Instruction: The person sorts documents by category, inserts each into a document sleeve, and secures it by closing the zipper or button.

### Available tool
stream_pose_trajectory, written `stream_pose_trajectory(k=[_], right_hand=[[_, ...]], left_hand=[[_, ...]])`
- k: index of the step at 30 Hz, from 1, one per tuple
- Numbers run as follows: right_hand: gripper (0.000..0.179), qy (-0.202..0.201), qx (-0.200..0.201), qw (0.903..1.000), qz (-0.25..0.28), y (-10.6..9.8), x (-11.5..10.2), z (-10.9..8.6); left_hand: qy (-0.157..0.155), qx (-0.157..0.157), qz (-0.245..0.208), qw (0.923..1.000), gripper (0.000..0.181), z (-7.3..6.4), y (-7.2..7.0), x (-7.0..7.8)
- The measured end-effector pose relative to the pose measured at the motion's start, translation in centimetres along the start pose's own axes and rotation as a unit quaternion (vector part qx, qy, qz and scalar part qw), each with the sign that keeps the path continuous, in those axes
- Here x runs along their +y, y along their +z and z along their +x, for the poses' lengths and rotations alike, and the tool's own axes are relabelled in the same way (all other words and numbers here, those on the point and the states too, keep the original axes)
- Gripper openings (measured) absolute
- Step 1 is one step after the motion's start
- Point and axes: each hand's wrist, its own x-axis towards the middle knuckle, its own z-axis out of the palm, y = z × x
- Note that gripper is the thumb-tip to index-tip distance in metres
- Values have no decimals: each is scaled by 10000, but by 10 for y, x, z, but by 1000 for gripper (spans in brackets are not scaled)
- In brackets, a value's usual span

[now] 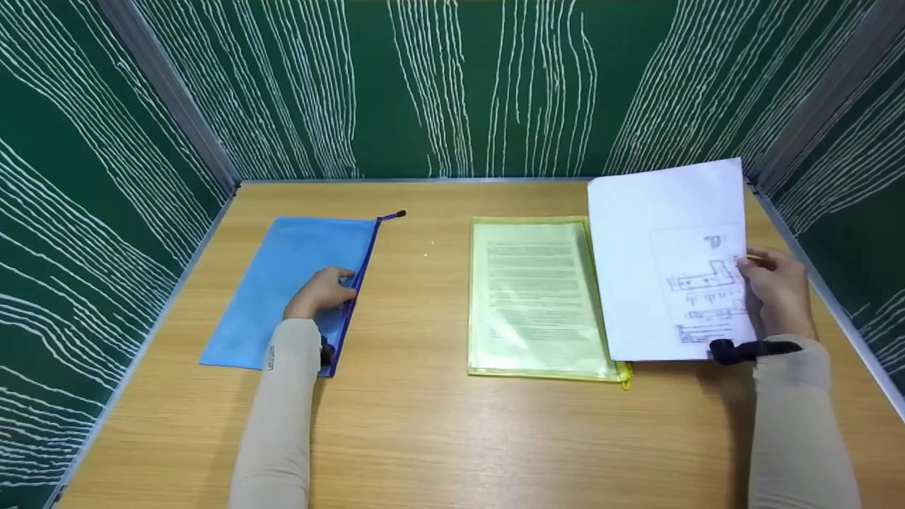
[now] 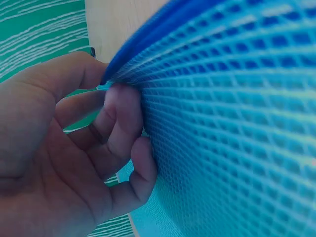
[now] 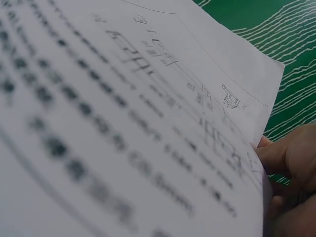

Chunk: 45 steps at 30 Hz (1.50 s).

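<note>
A blue mesh zip pouch (image 1: 283, 283) lies on the left of the table. My left hand (image 1: 324, 291) pinches its dark blue zipper edge between thumb and fingers, and in the left wrist view the mesh side (image 2: 212, 128) bends up beside the fingers. On the right, my right hand (image 1: 778, 290) grips a white paper sheet (image 1: 664, 212) by its right edge, thumb on the printed face. Line drawings and text show on this sheet, which is tilted up and overlaps a yellow zip pouch (image 1: 477, 297). Through that pouch a printed page (image 1: 534, 283) is visible.
The wooden table (image 1: 410, 438) is bounded by green panels with white wavy lines (image 1: 481, 92) at the back and both sides. A purple zipper pull (image 1: 392, 215) sticks out from the blue pouch's far corner. A yellow tab (image 1: 626, 375) is at the yellow pouch's near right corner.
</note>
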Motion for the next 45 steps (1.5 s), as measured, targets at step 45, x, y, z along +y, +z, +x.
stream_pose_trajectory(k=[45], right_hand=[[51,-875,-1954,9670,1382,78,2,-17]], left_hand=[[865,-475,-4117,9060,56,27,74,40]])
